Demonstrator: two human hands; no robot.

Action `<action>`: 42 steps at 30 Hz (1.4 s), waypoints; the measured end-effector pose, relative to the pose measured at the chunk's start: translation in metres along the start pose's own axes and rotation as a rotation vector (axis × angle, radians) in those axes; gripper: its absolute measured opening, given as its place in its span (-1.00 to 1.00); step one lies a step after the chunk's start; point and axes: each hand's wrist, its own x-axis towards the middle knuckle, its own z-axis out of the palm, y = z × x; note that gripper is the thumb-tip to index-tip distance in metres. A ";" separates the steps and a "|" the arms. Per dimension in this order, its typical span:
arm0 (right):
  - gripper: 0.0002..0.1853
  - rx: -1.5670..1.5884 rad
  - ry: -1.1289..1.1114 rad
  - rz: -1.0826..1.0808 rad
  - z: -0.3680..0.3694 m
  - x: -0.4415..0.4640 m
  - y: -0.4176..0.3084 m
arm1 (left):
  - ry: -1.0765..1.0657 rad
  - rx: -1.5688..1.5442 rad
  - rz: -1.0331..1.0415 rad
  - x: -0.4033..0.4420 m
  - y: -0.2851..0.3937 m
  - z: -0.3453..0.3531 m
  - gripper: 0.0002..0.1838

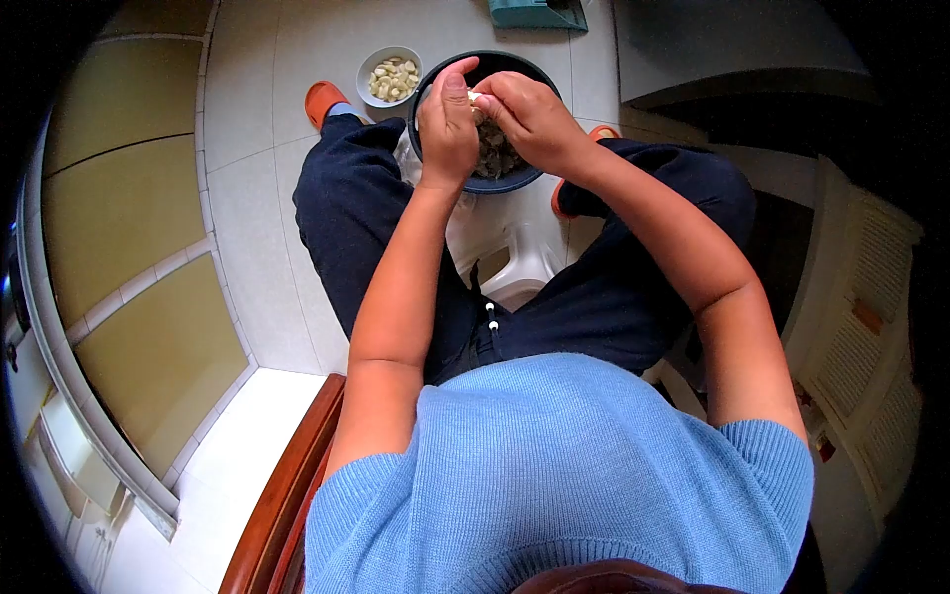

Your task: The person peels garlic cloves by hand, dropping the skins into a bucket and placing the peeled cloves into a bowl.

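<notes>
Over a dark round bucket my two hands meet, with a small pale piece between their fingertips. My left hand is upright with its thumb against the piece. My right hand pinches the piece from the other side. Inside the bucket, below the hands, lie dark and greyish scraps, partly hidden by the hands. To the left of the bucket, a white bowl holds several pale cream pieces that look like peeled cloves.
A white plastic stool shows between my knees. Orange shoes are on both feet beside the containers. A teal dustpan-like object lies beyond the bucket. Wooden furniture stands at lower left, a dark cabinet at upper right.
</notes>
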 end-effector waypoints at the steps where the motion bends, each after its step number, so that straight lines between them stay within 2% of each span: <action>1: -0.80 0.000 0.000 0.000 0.000 0.000 0.002 | -0.019 0.027 -0.003 0.000 0.002 -0.001 -0.52; 4: -0.77 -0.045 0.028 0.011 0.000 0.002 0.009 | -0.072 -0.006 0.064 -0.006 0.012 0.004 -0.53; 8: -0.74 0.084 -0.025 0.035 -0.010 0.009 0.008 | -0.046 -0.103 0.044 -0.002 0.005 0.002 -0.51; 10: -0.71 0.427 -0.132 0.322 -0.019 0.012 0.006 | -0.085 -0.143 0.011 -0.001 0.006 -0.001 -0.48; 11: -0.69 0.526 -0.108 0.395 -0.021 0.012 0.003 | -0.125 -0.184 -0.021 0.001 0.005 -0.002 -0.46; 12: -0.69 0.524 -0.109 0.394 -0.024 0.012 0.003 | -0.163 -0.225 -0.053 0.001 0.005 -0.002 -0.44; 14: -0.71 0.655 -0.171 0.640 -0.029 0.012 0.006 | -0.154 -0.274 -0.079 0.000 0.004 0.000 -0.46; 16: -0.71 0.696 -0.151 0.637 -0.031 0.013 0.005 | -0.146 -0.323 -0.105 0.000 0.007 -0.001 -0.47; 18: -0.71 0.736 -0.129 0.633 -0.034 0.014 0.004 | -0.157 -0.376 -0.334 0.000 0.012 -0.005 -0.51; 21: -0.68 0.789 -0.105 0.616 -0.038 0.017 0.001 | -0.145 -0.516 -0.443 0.003 0.013 -0.005 -0.55; 25: -0.69 0.911 -0.018 0.628 -0.043 0.017 0.005 | -0.145 -0.688 -0.522 0.006 0.013 -0.006 -0.61; 27: -0.69 0.932 0.002 0.609 -0.045 0.017 0.005 | -0.077 -0.808 -0.539 0.007 0.014 -0.005 -0.67; 29: -0.68 1.167 0.050 0.533 -0.046 0.019 0.003 | -0.033 -0.847 -0.542 0.008 0.017 -0.002 -0.69; 30: -0.68 1.167 0.050 0.533 -0.045 0.019 0.003 | 0.009 -0.885 -0.544 0.008 0.018 -0.001 -0.71; 32: -0.71 1.139 0.079 0.642 -0.041 0.019 0.008 | 0.068 -0.877 -0.489 0.007 0.011 0.002 -0.74; 33: -0.71 1.005 -0.051 0.651 -0.040 0.017 0.010 | 0.127 -0.868 -0.432 0.007 0.006 0.003 -0.77; 36: -0.72 0.733 -0.207 0.855 -0.015 0.008 0.004 | 0.114 -0.742 -0.376 0.004 -0.004 0.005 -0.78; 38: -0.71 0.723 -0.245 0.875 -0.010 0.005 0.002 | 0.063 -0.599 -0.457 -0.002 0.005 0.011 -0.80; 41: -0.75 0.788 -0.251 0.787 -0.009 0.004 0.009 | 0.067 -0.462 -0.362 -0.001 0.002 0.011 -0.81; 42: -0.75 0.788 -0.252 0.787 -0.011 0.005 0.009 | 0.049 -0.299 -0.312 0.001 0.002 0.008 -0.80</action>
